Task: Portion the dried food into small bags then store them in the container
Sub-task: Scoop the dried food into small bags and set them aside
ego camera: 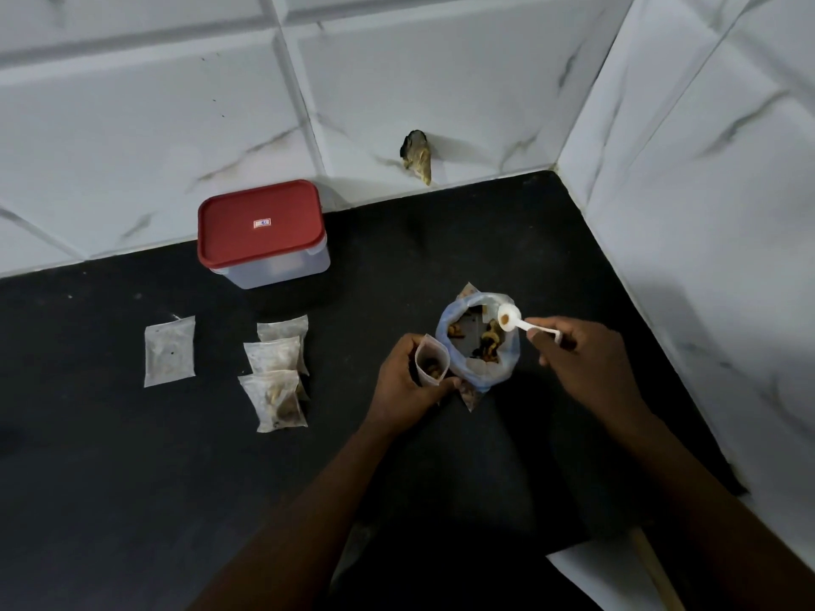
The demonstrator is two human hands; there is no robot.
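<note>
While left hand point(408, 381) grips small bag point(431, 361), right hand point(586, 359) pinches spoon point(511, 321) over big bag point(478, 346): portioning underway; next, tip scoop into small bag.

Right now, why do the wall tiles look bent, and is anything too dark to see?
Head view: the wide-angle lens bows the wall tiles; dim light leaves the black counter nearly featureless; the spoon in the right hand and small bag in the left hand are readable.
</note>
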